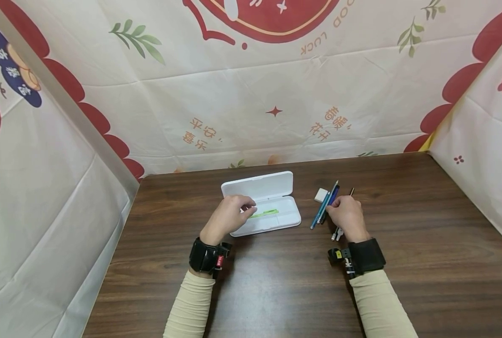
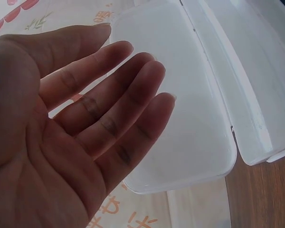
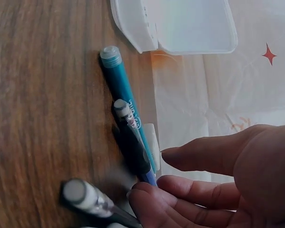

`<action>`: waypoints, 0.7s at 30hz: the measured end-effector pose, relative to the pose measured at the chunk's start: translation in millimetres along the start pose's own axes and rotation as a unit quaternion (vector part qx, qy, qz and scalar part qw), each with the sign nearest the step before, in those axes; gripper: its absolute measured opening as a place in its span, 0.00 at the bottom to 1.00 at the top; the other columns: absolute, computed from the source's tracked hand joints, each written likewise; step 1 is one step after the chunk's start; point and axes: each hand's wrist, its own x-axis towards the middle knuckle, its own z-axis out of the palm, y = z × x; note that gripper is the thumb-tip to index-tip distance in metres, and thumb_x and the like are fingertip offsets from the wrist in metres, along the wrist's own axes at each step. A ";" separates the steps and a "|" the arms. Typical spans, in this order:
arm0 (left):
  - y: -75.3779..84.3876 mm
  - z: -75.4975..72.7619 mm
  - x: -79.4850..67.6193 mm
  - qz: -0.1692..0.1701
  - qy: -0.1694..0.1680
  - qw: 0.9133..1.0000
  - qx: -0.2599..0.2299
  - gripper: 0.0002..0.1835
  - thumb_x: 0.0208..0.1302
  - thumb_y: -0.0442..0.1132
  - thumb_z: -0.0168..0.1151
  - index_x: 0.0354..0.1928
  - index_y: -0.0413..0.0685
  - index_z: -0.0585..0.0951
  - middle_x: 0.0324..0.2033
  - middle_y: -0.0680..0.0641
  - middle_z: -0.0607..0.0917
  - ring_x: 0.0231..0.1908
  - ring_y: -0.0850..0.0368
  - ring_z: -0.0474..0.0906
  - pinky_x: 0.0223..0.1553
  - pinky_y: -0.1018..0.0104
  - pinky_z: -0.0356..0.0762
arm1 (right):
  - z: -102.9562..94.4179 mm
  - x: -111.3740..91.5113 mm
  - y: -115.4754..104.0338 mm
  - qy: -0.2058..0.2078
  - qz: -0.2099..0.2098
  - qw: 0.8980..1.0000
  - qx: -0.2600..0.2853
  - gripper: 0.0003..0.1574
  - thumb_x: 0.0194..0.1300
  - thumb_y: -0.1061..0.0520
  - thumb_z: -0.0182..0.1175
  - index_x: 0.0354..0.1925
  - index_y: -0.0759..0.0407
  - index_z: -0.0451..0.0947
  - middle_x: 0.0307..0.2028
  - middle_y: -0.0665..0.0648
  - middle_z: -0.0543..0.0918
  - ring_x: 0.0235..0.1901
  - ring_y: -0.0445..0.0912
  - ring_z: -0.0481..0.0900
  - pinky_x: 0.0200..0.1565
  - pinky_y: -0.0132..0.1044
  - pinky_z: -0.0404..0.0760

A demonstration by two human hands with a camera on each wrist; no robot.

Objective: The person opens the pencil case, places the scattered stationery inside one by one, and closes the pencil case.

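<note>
My left hand [image 1: 229,213] hovers over the open white pencil case [image 1: 291,217], its fingers relaxed and holding nothing. A green pen [image 1: 270,212] lies inside the case, partly behind that hand in the head view. Over to the right, my right hand [image 1: 347,213] reaches down at a small group of pens. Its fingertips are right at a dark blue pen [image 3: 133,152], with the thumb apart from the fingers. Beside that pen lie a teal pen [image 3: 118,78] and a slim white-ended stick [image 3: 121,108]. A white eraser [image 1: 320,195] sits just behind them.
Under the right hand lies another dark pen [image 1: 352,191], with its white end [image 3: 78,192] toward the wrist. The brown wooden table [image 1: 276,286] ends at a printed cloth backdrop [image 1: 242,108], and more cloth hangs at both sides.
</note>
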 end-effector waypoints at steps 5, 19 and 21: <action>0.5 -0.8 -0.2 -0.002 0.000 1.000 0.001 0.07 0.61 0.39 0.62 0.36 0.46 0.86 0.31 0.50 0.87 0.32 0.63 0.79 0.36 0.64 0.80 | 1.4 0.4 -0.5 0.000 0.010 1.000 -0.009 0.15 0.62 0.56 0.59 0.23 0.65 0.77 0.22 0.60 0.80 0.21 0.50 0.74 0.20 0.37 0.70; 0.1 -2.2 -0.5 -0.001 0.000 1.000 0.002 0.07 0.61 0.39 0.62 0.36 0.46 0.86 0.30 0.51 0.87 0.32 0.63 0.79 0.36 0.65 0.80 | 6.7 -1.8 -4.5 0.010 0.013 0.999 -0.039 0.22 0.60 0.57 0.57 0.13 0.58 0.64 0.12 0.51 0.65 0.14 0.47 0.67 0.16 0.37 0.65; 0.2 -2.1 -0.7 0.001 0.000 1.000 0.003 0.07 0.61 0.39 0.62 0.36 0.46 0.86 0.30 0.50 0.87 0.32 0.63 0.79 0.36 0.64 0.80 | 7.1 -1.6 -4.4 0.009 0.015 0.999 -0.041 0.22 0.60 0.57 0.57 0.13 0.58 0.63 0.12 0.51 0.65 0.14 0.47 0.68 0.16 0.37 0.66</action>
